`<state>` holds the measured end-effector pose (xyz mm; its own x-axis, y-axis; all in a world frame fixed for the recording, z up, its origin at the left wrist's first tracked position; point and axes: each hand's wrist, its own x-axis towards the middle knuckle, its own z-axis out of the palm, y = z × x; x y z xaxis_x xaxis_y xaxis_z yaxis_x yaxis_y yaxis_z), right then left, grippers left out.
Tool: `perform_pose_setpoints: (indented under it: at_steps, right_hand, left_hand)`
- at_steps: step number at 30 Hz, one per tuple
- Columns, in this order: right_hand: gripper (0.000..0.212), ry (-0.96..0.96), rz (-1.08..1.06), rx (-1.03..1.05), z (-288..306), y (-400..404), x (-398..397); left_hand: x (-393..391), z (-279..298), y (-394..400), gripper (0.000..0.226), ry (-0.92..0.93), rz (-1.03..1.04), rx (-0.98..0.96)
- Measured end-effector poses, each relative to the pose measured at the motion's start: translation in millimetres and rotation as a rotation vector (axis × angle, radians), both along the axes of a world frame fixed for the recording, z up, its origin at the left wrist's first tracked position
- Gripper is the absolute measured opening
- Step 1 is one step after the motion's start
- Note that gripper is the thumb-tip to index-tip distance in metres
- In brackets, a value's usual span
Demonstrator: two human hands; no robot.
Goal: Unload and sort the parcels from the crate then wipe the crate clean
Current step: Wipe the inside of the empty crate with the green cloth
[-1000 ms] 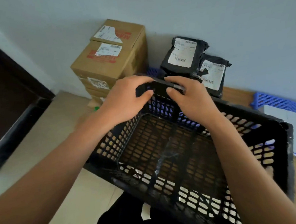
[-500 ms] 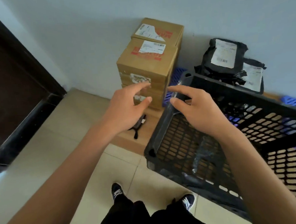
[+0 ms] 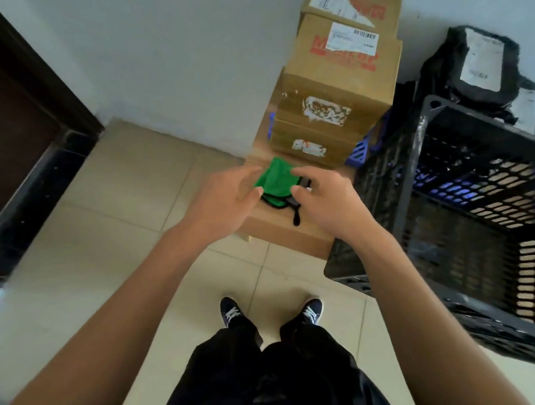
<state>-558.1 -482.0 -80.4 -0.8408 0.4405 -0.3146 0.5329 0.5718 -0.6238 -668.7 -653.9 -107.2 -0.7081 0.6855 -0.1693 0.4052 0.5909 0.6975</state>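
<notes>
The black crate stands at the right with no parcels visible inside, so the unloading looks finished and the wiping is the step in hand; the green cloth lies on the low wooden platform in front of the stacked cardboard boxes. The left hand reaches it with fingers loosely spread and holding nothing; the right hand hovers beside it, relaxed and empty too. I would gather the cloth in one hand, bunching it into a pad, and leave the black strap half under it behind; that strap could snag and come along. Black mailer bags sit behind the crate against the wall, clear of the reach.
</notes>
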Motion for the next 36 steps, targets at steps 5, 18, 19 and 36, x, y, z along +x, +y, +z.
perform_pose_setpoints:
  at_steps: [5, 18, 19, 36]
  right_hand:
    - [0.050, -0.106, -0.094, -0.053, -67, -12, -24]
    - [0.087, -0.317, -0.033, 0.098, -218, -7, -90]
    - [0.088, -0.319, -0.037, 0.121, -224, -6, -94]
    - [0.055, -0.236, 0.010, 0.408, -253, 4, -83]
  left_hand:
    - [-18, -46, -6, 0.043, -0.085, -0.030, -0.081]
    - [-31, -130, -24, 0.047, -0.270, -0.005, -0.169]
    - [-31, -133, -24, 0.047, -0.277, -0.012, -0.175]
    - [-21, -154, -45, 0.044, -0.363, -0.003, -0.202]
